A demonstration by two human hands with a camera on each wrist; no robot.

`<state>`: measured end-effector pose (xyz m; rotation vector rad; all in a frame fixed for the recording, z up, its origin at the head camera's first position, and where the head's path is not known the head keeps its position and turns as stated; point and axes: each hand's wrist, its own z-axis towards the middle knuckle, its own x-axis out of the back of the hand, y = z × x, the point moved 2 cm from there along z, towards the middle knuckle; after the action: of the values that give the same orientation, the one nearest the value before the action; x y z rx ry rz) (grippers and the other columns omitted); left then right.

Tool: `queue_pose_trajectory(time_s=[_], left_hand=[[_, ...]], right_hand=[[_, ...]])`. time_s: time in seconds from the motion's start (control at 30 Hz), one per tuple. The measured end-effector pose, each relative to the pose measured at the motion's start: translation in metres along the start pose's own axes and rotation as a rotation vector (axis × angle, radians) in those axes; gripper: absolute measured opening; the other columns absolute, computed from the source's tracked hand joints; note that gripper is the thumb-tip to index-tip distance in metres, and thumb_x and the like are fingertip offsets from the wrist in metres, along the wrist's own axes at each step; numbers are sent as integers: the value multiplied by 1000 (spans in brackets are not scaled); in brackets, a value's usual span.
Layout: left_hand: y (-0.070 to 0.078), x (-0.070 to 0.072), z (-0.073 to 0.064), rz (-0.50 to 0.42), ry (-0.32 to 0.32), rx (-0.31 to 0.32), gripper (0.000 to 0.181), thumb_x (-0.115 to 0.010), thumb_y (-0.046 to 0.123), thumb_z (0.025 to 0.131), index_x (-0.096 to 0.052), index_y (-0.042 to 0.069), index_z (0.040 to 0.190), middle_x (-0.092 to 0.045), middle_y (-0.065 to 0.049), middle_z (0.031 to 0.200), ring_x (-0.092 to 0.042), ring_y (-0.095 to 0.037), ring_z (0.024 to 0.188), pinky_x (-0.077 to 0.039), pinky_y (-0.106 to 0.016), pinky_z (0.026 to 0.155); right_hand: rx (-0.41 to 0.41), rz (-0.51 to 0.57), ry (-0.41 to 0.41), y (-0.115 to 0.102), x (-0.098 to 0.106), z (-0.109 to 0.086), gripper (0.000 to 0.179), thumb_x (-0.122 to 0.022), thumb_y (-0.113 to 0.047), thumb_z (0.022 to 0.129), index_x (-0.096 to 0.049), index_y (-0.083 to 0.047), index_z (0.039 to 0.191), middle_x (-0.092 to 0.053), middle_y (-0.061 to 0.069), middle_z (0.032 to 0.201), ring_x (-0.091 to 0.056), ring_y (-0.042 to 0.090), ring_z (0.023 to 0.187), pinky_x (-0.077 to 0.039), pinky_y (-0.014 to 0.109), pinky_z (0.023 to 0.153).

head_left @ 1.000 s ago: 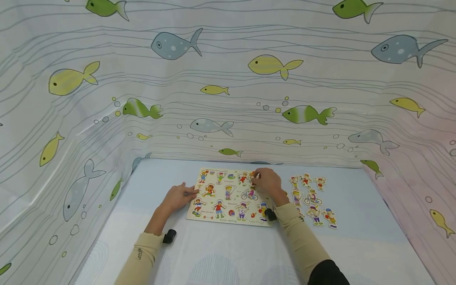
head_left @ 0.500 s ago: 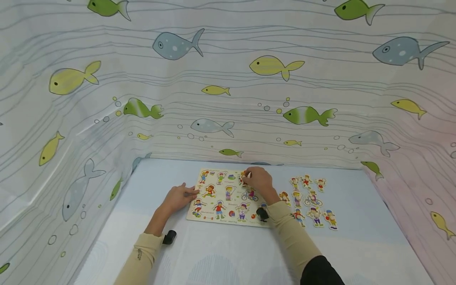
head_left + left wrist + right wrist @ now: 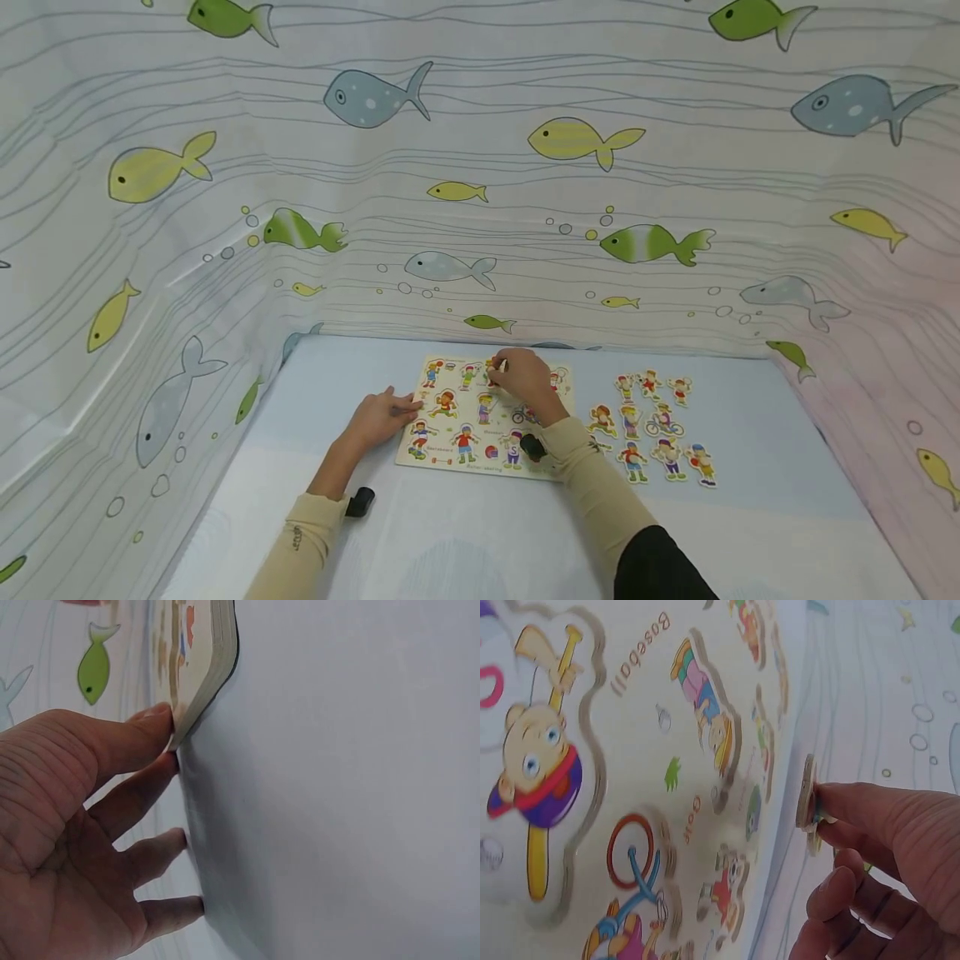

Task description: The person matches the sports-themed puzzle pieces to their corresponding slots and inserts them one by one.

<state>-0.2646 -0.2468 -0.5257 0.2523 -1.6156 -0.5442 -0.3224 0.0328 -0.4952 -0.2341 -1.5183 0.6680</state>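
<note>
A cream wooden puzzle board printed with sports figures lies flat on the table. My left hand is at its left edge. In the left wrist view the thumb presses on the board's edge, the index fingertip is close beside it, and the other fingers are spread with their tips on the tabletop. My right hand is over the board's top row. Seen from the right wrist, its thumb and finger pinch a small wooden puzzle piece on edge, above the board surface; the picture on it is mostly hidden.
Several loose figure pieces, among them a cyclist and a capped player, lie in rows to the right of the board. A fish-patterned cloth rises as a wall behind the table and along both sides.
My right hand, pinching the piece, has moved left along the board's top row, uncovering a figure at the upper right and loose pieces beside the board. The left hand stays at the board's edge.
</note>
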Motion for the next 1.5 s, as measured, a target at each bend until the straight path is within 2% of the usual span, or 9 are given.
queue_pose_trajectory(time_s=[0.27, 0.47, 0.67, 0.93, 1.13, 1.2, 1.37, 1.5], left_hand=[[1, 0, -3, 14, 9, -2, 26, -70, 25, 92, -74, 15, 116, -61, -7, 131, -37, -46, 136, -27, -62, 111], [2, 0, -2, 7, 19, -12, 26, -71, 24, 92, -74, 15, 116, -61, -8, 130, -37, -46, 135, -28, -62, 110], [1, 1, -2, -23, 20, -18, 26, -72, 24, 91, -74, 15, 116, -60, -9, 131, -36, -46, 136, -28, -63, 110], [3, 1, -4, -19, 24, -22, 25, -72, 24, 91, -74, 16, 115, -62, -8, 129, -38, -47, 134, -29, -62, 110], [4, 0, -5, -23, 12, 3, 25, -72, 25, 91, -74, 17, 116, -61, -4, 130, -37, -44, 136, -28, -61, 111], [4, 1, -5, -11, 11, 0, 26, -71, 25, 92, -74, 17, 116, -61, -4, 130, -37, -44, 136, -28, -61, 111], [3, 1, -4, -11, 17, -20, 26, -71, 25, 92, -74, 17, 116, -61, -5, 130, -37, -45, 136, -29, -62, 110], [2, 0, -3, -13, 14, -8, 26, -71, 25, 91, -74, 17, 116, -61, -4, 130, -37, -45, 136, -28, -62, 110]], right_hand=[[21, 20, 4, -11, -12, 1, 11, -68, -29, 93, -73, -19, 97, -58, -9, 69, -49, 12, 52, -35, 26, 41], [29, 29, 18, -20, -13, 3, 11, -68, -28, 93, -73, -19, 96, -60, -9, 64, -48, 12, 49, -34, 25, 41], [8, 13, -16, -30, -20, 7, 11, -68, -31, 94, -73, -22, 96, -61, -10, 71, -51, 10, 53, -37, 26, 42], [71, 33, 28, -44, -28, 10, 8, -68, -27, 93, -72, -20, 91, -54, -6, 52, -34, 10, 42, -24, 24, 37], [36, 14, -9, -52, -37, 13, 10, -68, -30, 93, -72, -21, 93, -56, -10, 63, -41, 10, 45, -32, 24, 38], [36, 18, -19, -55, -39, 14, 11, -68, -30, 93, -72, -20, 92, -57, -8, 62, -42, 10, 45, -32, 24, 38], [63, 26, -1, -62, -42, 19, 10, -68, -28, 93, -73, -19, 92, -57, -7, 58, -41, 11, 45, -31, 25, 38], [37, 24, 0, -65, -50, 22, 10, -70, -29, 92, -72, -19, 91, -60, -8, 69, -46, 11, 49, -37, 26, 41]])
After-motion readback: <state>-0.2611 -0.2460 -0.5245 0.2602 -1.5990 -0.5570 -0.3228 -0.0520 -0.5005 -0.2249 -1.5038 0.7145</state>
